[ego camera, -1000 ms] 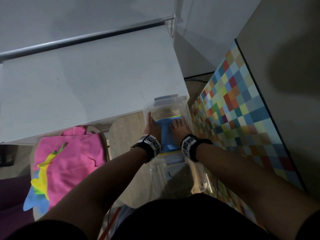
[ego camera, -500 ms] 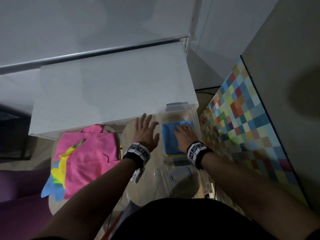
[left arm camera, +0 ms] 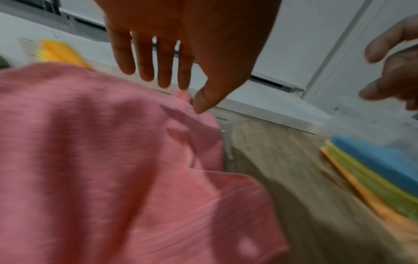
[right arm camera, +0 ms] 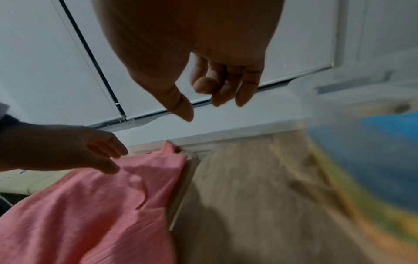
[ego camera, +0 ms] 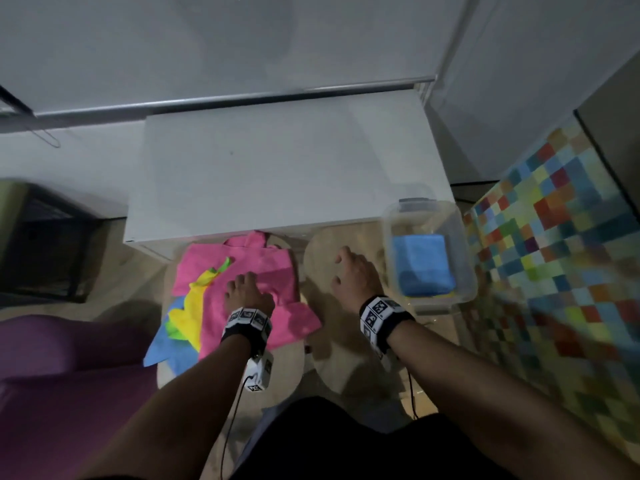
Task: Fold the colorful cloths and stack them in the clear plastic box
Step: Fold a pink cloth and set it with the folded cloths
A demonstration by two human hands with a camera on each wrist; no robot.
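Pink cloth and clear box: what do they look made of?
Pink cloth: soft woven or knitted fabric, probably microfibre or terry; matte, with fine ribbed lines and loose creases. Clear box: likely rigid transparent plastic; glossy walls show the folded blue cloth through them.

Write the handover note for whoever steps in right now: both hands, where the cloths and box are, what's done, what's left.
Left hand: open, over the pink cloth, gripping nothing.
Right hand: open, empty, in the air between the pile and the clear plastic box.
Done: the box holds a folded stack with the blue cloth on top and yellow, green and orange layers under it.
Left: the pink cloth tops an unfolded pile with yellow, green and blue cloths beneath. Fold each and add it to the stack.
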